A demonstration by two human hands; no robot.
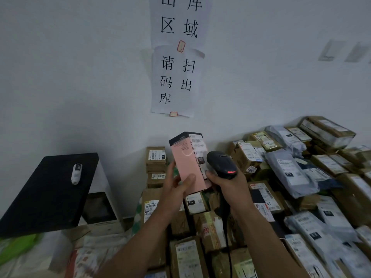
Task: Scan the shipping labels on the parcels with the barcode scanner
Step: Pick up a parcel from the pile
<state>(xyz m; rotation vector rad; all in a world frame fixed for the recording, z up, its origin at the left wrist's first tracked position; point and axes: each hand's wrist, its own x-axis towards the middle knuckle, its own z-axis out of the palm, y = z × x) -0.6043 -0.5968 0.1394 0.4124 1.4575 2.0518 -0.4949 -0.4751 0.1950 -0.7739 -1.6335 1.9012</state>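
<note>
My left hand [176,187] grips a tall pink box with a black top [185,161] and holds it upright above the parcel pile. A white shipping label [199,151] runs down the box's right side. My right hand [230,184] holds a black barcode scanner [221,164] by its handle, its head right beside the label, a red light glowing on top. The scanner's cable [227,233] hangs down between my forearms.
Several labelled cardboard boxes and grey mailer bags [291,171] are heaped across the right and below my hands. A stack of small boxes [156,159] stands against the wall. At left a black cabinet top [50,189] carries a small white device [76,173]. Paper signs [176,77] hang on the wall.
</note>
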